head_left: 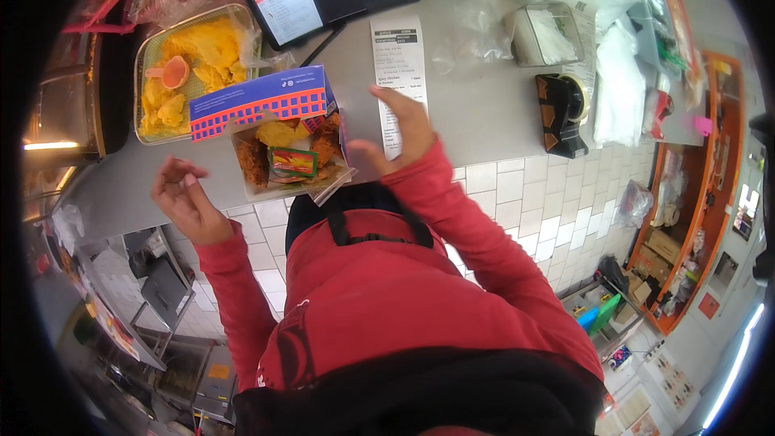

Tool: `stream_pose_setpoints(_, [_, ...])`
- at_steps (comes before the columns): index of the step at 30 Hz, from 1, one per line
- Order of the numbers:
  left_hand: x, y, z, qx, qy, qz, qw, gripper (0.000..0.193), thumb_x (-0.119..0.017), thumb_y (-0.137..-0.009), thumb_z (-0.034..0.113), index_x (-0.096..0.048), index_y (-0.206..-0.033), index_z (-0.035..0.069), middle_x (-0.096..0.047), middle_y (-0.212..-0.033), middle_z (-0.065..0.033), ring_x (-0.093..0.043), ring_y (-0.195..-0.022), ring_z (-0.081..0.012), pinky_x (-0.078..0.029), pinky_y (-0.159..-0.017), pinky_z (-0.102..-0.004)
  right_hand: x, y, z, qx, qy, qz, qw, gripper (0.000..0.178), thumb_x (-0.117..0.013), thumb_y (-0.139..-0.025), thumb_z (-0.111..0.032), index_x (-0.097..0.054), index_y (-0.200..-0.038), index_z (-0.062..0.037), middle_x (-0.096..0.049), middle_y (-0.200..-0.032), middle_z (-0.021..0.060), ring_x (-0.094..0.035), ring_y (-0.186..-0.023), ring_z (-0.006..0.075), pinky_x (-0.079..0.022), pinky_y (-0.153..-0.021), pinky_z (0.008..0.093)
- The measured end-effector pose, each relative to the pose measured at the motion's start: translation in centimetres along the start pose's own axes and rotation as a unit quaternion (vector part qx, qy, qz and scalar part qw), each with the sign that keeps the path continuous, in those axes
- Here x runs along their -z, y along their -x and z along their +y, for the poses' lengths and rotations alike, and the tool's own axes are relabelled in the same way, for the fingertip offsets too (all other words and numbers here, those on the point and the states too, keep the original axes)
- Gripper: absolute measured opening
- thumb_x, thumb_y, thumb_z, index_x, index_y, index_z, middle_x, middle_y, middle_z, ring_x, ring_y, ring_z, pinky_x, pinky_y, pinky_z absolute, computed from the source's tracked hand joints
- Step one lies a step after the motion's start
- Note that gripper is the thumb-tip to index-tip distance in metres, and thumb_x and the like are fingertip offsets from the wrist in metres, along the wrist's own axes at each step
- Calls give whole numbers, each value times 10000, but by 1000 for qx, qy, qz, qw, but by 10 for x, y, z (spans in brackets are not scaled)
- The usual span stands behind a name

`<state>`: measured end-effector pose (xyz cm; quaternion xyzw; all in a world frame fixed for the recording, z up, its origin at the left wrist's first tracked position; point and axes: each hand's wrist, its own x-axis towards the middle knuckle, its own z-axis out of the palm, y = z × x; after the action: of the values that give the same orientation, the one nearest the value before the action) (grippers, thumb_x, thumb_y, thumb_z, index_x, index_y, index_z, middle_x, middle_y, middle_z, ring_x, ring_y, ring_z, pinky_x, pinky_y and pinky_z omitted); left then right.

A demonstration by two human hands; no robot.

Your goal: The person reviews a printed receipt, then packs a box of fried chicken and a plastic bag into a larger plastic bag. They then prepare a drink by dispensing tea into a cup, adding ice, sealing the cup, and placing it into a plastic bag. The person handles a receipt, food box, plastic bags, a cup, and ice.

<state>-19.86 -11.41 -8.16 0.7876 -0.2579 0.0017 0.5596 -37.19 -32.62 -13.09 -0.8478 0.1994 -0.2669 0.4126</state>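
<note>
Open food box (266, 193) looks filled, ready for closing. Left hand (192, 202), eight o'clock, empty, loosely curled; right hand (409, 131), three o'clock, empty, spread wide. Lid (258, 95) likely needs folding.

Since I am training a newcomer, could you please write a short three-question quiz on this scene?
1. True or false: the box stands open.
2. Which is nearer the receipt: the left hand or the right hand?
3. What colour is the food filling much of the tray?

Key: 1. True. 2. The right hand. 3. Yellow.
</note>
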Motion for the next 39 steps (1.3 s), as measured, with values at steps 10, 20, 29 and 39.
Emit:
stream_pose_setpoints(10, [-3,-33,-62,-21,-148,-67,987,376,-618,-783,54,-505,-1136,-9,-477,-943,-99,-540,-737,-165,-458,-619,-262,-33,-63,-11,-148,-98,-149,973,616,-544,-844,-53,-280,-1400,-56,-519,-1204,204,-538,-1100,244,-491,-841,340])
stream_pose_setpoints(20, [18,-33,-68,210,73,-65,973,264,-522,-874,63,-521,-1127,-9,-489,-765,-24,-454,-504,-71,-464,-404,-239,-64,-53,-41,-68,-125,-13,990,669,-560,-840,-45,-237,-1426,-77,-448,-1314,193,-488,-1183,265,-414,-975,355])
stream_pose_setpoints(29, [38,-33,-49,388,184,-88,899,361,-524,-914,166,-484,-1209,-37,-583,-734,-104,-585,-495,-184,-542,-451,-296,-15,-78,-25,-32,85,-117,989,435,-564,-891,-152,-478,-1317,-125,-598,-1096,128,-595,-859,130,-493,-765,256])
stream_pose_setpoints(39, [48,-5,-45,461,649,-44,604,315,-474,-932,128,-448,-1228,24,-530,-1216,-192,-538,-1137,-253,-599,-694,-298,-30,-21,-38,-389,-458,27,799,406,-508,-920,-90,-463,-1321,-126,-600,-1037,91,-608,-872,154,-524,-735,262])
